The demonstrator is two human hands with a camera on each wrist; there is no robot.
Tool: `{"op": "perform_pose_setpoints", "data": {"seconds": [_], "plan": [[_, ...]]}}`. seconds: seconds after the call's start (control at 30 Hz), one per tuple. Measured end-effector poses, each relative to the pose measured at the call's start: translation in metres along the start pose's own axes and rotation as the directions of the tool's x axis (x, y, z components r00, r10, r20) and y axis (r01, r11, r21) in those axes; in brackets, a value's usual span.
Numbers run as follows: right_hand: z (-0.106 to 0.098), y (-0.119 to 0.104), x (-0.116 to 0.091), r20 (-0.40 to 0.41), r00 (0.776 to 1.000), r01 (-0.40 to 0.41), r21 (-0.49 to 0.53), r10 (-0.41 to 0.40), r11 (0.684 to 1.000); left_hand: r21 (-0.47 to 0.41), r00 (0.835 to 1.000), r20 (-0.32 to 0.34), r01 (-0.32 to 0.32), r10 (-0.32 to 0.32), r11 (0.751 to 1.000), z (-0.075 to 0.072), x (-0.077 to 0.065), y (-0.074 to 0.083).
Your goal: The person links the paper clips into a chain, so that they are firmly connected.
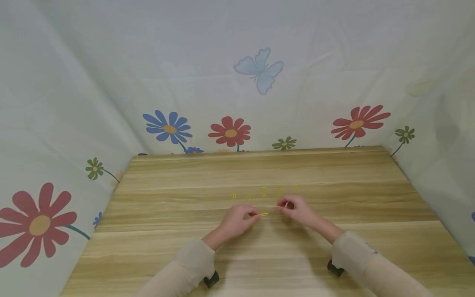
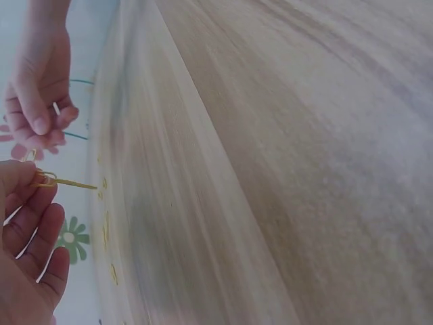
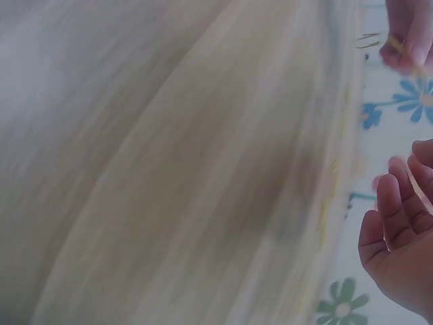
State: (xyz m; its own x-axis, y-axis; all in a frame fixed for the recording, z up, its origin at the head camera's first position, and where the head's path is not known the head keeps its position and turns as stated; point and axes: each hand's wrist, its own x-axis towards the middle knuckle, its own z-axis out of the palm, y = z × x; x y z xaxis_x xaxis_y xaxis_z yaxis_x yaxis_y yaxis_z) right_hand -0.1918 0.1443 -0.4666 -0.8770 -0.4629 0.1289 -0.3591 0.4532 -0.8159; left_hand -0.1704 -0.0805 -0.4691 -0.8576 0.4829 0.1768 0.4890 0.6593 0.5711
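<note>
pinching a slim, yellow, looped-wire paper clip between thumb and fingertips, the left hand is holding it narrowly over the brown, wood-grained table. in the head view, the clip's long axis is running nearly level, its free end pointing toward the person's right and tipping slightly away. in the left wrist view it is looking thin, almost edge-on, with yellow loops showing at the fingertips; whether one clip or several, i cannot tell. the right hand is hovering just beside, thumb and fingers close together; i cannot tell whether they are gripping anything. seven similar yellow clips are lying at varied angles beyond the left hand.
</note>
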Motion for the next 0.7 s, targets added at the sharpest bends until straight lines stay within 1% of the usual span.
{"op": "perform_pose_setpoints", "data": {"seconds": [0.17, 0.33, 0.5, 0.57, 0.7], "plan": [[-0.009, 0.015, 0.001, -0.012, 0.995, -0.095, -0.012, 0.095, 0.995, -0.008, 1.0, -0.003, 0.006, -0.006, 1.0, 0.0, -0.001, -0.003], [-0.019, 0.027, 0.006, -0.045, 0.982, -0.182, -0.016, 0.181, 0.983, -0.01, 1.0, -0.007, 0.006, -0.006, 1.0, 0.001, -0.003, -0.005], [-0.026, 0.032, 0.014, -0.076, 0.979, -0.195, -0.052, 0.191, 0.979, -0.009, 1.0, 0.001, 0.017, -0.017, 1.0, 0.0, -0.004, -0.005], [-0.027, 0.033, 0.017, -0.087, 0.981, -0.183, -0.08, 0.176, 0.98, -0.01, 1.0, 0.004, 0.017, -0.017, 1.0, -0.001, -0.004, -0.005], [-0.025, 0.037, 0.024, -0.084, 0.983, -0.172, -0.145, 0.161, 0.974, -0.014, 1.0, 0.009, 0.026, -0.026, 1.0, -0.002, -0.005, -0.004]]}}
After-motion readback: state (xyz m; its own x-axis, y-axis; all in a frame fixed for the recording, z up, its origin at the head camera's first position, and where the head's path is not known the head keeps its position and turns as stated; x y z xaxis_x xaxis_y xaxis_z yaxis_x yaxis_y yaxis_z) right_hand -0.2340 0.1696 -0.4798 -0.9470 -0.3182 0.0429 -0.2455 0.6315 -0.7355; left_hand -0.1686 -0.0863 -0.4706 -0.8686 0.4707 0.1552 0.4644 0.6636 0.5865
